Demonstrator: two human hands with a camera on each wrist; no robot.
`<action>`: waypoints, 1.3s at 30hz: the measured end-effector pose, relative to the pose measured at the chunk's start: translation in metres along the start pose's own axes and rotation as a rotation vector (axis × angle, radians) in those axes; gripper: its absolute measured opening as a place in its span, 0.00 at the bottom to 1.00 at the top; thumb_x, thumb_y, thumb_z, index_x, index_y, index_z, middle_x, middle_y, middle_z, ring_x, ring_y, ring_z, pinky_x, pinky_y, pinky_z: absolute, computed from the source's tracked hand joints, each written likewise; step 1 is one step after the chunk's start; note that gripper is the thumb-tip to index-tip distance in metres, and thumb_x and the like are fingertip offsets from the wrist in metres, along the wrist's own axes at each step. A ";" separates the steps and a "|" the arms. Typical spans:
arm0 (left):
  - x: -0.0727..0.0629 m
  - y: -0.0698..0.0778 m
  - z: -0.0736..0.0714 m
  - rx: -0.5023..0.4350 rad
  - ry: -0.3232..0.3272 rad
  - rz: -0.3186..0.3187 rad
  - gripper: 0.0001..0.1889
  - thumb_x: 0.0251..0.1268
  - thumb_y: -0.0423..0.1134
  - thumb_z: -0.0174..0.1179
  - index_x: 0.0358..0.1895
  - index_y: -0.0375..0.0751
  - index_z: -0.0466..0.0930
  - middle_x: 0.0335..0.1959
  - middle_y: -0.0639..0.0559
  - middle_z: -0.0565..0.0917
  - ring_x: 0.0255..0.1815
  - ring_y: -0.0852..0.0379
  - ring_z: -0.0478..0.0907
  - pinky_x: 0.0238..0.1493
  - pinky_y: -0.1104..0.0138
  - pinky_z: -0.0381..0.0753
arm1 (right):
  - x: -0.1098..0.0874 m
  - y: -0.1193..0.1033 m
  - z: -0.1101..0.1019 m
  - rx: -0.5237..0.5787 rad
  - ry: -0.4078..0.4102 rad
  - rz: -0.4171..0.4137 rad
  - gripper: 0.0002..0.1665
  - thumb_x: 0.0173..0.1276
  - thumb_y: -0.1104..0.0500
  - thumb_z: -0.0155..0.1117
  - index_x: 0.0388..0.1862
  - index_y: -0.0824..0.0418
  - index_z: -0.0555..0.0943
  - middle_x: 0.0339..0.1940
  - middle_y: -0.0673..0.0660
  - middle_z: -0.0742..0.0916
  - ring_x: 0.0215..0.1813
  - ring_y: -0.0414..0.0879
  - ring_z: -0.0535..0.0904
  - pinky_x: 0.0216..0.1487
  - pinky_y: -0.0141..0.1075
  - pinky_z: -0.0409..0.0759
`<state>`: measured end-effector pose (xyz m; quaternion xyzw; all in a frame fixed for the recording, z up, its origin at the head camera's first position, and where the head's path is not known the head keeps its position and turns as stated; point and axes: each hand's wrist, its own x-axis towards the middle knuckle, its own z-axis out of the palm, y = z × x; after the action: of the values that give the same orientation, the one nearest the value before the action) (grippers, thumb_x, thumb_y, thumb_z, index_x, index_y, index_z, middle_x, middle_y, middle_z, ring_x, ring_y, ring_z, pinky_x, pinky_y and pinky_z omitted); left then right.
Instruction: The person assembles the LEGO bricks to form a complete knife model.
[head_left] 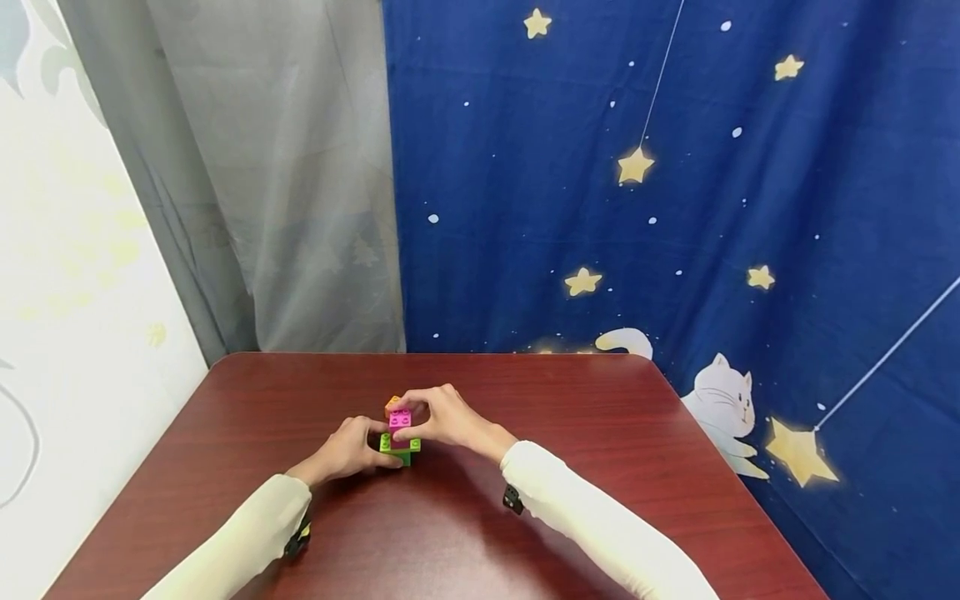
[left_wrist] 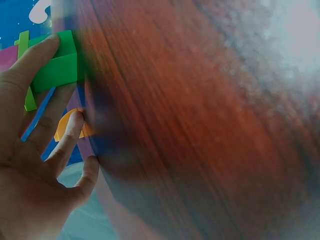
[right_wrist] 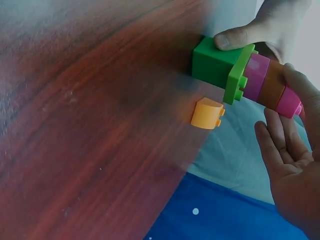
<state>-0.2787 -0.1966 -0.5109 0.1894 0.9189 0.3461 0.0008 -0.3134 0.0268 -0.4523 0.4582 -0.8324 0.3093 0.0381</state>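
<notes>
A small tower of toy building bricks stands on the table. At its base is a green brick (right_wrist: 212, 64), topped by a wider lime plate (right_wrist: 234, 85). Above these sit a magenta brick (right_wrist: 255, 75), a brown-orange brick (right_wrist: 272, 82) and a pink brick (right_wrist: 288, 102). My left hand (head_left: 347, 452) grips the green base, thumb on one face and fingers on the other side. With thumb and fingers, my right hand (head_left: 450, 418) pinches the tower's top at the pink brick. A loose orange brick (right_wrist: 205, 115) with a rounded side lies just behind the tower.
The reddish-brown wooden table (head_left: 570, 483) has its far edge beyond the bricks. Behind it hang a grey curtain (head_left: 300, 208) and a blue star-patterned curtain (head_left: 510, 192). Both forearms wear white sleeves (head_left: 600, 525), with dark devices strapped at the wrists.
</notes>
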 end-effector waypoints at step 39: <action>-0.003 0.002 -0.001 0.039 -0.015 -0.084 0.29 0.45 0.54 0.84 0.51 0.46 0.91 0.45 0.55 0.89 0.46 0.55 0.78 0.53 0.49 0.80 | 0.010 0.080 0.036 0.166 0.104 0.262 0.33 0.58 0.57 0.84 0.62 0.65 0.83 0.50 0.59 0.91 0.48 0.49 0.89 0.50 0.30 0.83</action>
<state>-0.2755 -0.1970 -0.5088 0.1530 0.9325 0.3266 0.0188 -0.3740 0.0304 -0.5162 0.3304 -0.8537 0.4026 0.0026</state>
